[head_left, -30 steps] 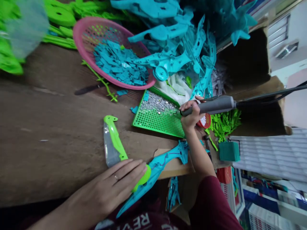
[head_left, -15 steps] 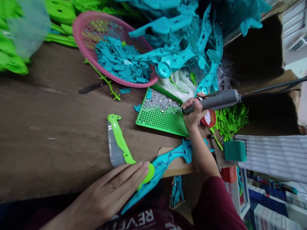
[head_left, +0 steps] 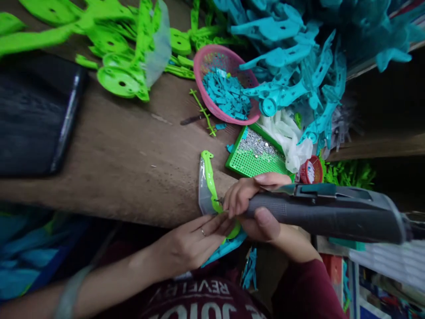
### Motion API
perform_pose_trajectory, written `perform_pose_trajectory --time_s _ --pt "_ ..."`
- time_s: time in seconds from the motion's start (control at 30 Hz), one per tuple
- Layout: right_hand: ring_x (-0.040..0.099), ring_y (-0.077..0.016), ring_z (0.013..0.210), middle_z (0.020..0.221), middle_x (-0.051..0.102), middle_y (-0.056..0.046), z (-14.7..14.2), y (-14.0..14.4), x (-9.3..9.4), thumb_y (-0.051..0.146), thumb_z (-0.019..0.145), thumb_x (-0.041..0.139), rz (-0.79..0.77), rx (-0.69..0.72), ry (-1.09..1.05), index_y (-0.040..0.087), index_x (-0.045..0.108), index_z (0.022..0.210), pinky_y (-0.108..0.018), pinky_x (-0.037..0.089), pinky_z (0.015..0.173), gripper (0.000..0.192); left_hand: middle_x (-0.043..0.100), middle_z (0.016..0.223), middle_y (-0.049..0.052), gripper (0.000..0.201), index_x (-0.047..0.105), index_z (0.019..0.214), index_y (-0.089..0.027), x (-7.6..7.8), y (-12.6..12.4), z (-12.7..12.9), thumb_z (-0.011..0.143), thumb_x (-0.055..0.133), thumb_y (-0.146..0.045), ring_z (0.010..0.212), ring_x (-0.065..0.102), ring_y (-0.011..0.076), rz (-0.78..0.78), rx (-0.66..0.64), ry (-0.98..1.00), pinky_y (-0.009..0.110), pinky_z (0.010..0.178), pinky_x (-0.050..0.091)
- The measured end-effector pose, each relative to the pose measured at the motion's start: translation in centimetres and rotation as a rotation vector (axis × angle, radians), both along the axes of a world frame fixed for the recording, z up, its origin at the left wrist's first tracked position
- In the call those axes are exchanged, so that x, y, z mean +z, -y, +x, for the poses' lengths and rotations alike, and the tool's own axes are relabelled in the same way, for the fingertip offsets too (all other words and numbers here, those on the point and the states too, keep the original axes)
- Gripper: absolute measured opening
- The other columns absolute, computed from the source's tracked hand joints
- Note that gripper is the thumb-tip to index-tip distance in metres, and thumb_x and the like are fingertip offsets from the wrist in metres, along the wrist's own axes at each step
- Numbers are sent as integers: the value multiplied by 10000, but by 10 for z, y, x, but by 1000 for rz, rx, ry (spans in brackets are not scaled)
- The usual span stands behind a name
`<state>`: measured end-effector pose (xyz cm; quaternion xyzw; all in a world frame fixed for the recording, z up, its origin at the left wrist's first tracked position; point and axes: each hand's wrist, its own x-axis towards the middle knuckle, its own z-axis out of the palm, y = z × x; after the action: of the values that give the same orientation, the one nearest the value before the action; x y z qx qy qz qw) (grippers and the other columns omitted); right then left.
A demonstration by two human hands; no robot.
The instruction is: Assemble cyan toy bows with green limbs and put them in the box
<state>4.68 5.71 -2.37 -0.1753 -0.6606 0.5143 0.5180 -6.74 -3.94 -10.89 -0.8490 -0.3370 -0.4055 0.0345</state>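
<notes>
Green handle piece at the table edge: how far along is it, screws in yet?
Done: green handle piece and clear blade sit together on the table. In hand: left hand pins its round end; right hand holds the grey driver, tip at the piece. Left: cannot tell whether any screws are seated; more lie in the green tray.

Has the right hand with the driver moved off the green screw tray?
Yes. The right hand left the green screw tray and came toward the person, bringing the grey electric screwdriver to the green-handled piece.
</notes>
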Motion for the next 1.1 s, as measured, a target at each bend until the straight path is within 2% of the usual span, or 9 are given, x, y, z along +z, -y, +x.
perform_pose_trajectory --time_s 0.17,0.33,0.53,0.83,1.1 --pt "491 -102 438 593 425 106 -1 -1 -11 319 915 550 -52 25 -10 341 510 1244 -219 512 447 332 746 1241 69 313 700 1221 -115 6 -2 -1 978 504 -108 1217 657 187 -19 9 3 299 1079 517" --pt "502 -106 460 615 449 97 2 2 -9 300 920 555 -42 58 5 330 517 1263 -239 514 466 346 775 1151 36 312 719 1169 -119 8 -6 -1 991 465 -84 1136 688 182 2 6 51 302 1001 547" --pt "530 -123 491 628 474 83 5 4 2 298 913 552 -101 57 15 328 514 1242 -269 537 490 333 758 1206 60 328 703 1204 -111 7 -6 -1 997 450 -89 1157 675 178 10 1 32 294 987 551" --pt "448 -106 407 577 410 101 -4 -5 -17 281 906 539 -117 -16 -105 292 537 1168 -207 469 394 262 761 1209 50 331 697 1237 -111 6 -2 0 981 489 -103 1158 675 171 -46 24 10 291 1009 545" --pt "483 -110 418 584 439 103 2 3 -13 335 916 565 -55 -15 32 346 502 1166 -232 491 418 258 748 1197 59 306 716 1178 -120 -2 -3 3 965 497 -115 1150 662 192 4 6 70 315 991 531"
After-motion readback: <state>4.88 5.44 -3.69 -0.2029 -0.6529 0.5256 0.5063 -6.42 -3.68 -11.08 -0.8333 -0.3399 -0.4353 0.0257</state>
